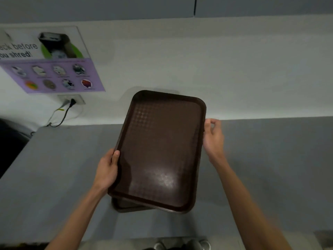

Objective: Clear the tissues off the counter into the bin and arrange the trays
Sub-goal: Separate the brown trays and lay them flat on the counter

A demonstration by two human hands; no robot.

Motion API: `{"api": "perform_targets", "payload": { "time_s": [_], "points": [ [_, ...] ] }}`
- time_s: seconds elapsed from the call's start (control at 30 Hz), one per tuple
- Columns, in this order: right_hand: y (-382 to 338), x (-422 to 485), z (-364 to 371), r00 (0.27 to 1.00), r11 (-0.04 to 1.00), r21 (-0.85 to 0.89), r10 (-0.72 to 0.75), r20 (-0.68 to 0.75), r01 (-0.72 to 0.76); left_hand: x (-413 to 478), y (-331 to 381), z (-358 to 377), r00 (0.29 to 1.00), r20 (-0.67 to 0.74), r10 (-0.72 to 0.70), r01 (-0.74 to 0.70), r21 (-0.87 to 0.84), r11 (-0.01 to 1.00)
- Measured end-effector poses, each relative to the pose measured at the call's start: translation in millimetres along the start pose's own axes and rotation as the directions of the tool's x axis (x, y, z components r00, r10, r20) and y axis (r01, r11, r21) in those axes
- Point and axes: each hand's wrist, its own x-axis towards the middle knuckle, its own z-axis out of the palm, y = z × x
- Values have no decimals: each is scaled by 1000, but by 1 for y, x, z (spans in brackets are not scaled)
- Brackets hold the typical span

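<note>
A dark brown tray point(162, 147) is held tilted over the grey counter point(270, 168), its far end reaching up over the wall. My left hand point(107, 168) grips its left rim, thumb on top. Close to the tray's right rim is my right hand point(213, 136), fingers loosely curled; whether it touches the tray is unclear. Under the near end, a corner of a second brown tray point(124, 205) lies flat on the counter. No tissues are visible.
A shredding poster point(48, 60) hangs on the white wall at left, above a wall socket point(72, 100) with plugged cables. A dark object point(10, 138) sits beyond the counter's left end. The floor and shoes show past the counter's near edge.
</note>
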Motion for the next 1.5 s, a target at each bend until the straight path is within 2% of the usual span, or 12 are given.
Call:
{"api": "perform_targets", "payload": {
  "time_s": [0.1,0.2,0.33,0.5,0.6,0.73,0.93,1.07,1.17,1.3,1.43,1.5],
  "points": [
    [17,-61,33,991,986,-148,-61,119,78,-12,-19,3,990,-103,-99,94,-55,994],
    [40,-113,58,982,974,-217,-20,187,61,-18,-35,-1,974,-166,-157,153,-38,988],
    [79,-138,83,982,933,-360,50,184,20,-24,-73,-3,975,-135,-177,183,32,983],
    [122,-152,99,982,862,-501,25,185,72,-33,-115,16,964,-112,-242,258,168,951],
    [139,-158,102,977,852,-523,109,183,3,-36,-133,30,957,-89,-276,289,209,934],
    [145,-166,101,947,834,-550,200,251,-30,-41,-145,45,946,-79,-313,323,218,921],
    [139,-151,104,940,743,-669,215,265,19,-31,-146,52,949,-92,-300,314,231,921],
    [139,-140,112,941,703,-711,238,241,4,-20,-148,56,928,-55,-369,370,268,890],
    [141,-138,116,956,652,-757,205,209,25,-21,-148,59,915,-17,-403,384,343,857],
    [147,-138,120,971,672,-740,152,184,35,-24,-145,62,929,-25,-369,353,352,867],
    [153,-140,122,987,682,-719,-28,161,137,-31,-149,60,937,-87,-340,346,385,855],
    [156,-146,127,987,666,-731,-60,148,150,-36,-155,52,935,-98,-340,350,393,851]
  ]
}}
